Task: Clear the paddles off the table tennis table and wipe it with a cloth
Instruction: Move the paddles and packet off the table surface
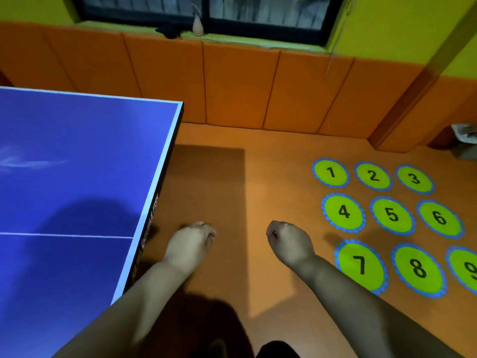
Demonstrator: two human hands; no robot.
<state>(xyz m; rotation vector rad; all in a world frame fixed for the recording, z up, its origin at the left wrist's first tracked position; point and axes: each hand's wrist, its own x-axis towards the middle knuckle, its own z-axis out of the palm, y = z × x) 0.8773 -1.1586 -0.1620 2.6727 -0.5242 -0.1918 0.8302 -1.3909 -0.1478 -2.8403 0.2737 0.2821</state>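
Note:
The blue table tennis table (77, 156) fills the left side, with a white border and a white centre line. No paddle lies on the part I see, and a pale streak shows near its left edge. My left hand (191, 241) hangs over the floor just right of the table's end edge. Its fingers are loosely curled and hold nothing. My right hand (290, 241) hangs further right, also loosely curled with nothing in it. No cloth is in either hand.
Orange floor (258, 177) stretches to orange wall padding at the back. Green numbered circles (391, 214) are stuck on the floor at right. A small bin (464, 144) stands in the far right corner. A dark object (169, 32) and a pale pear-shaped thing (197, 25) sit on the windowsill.

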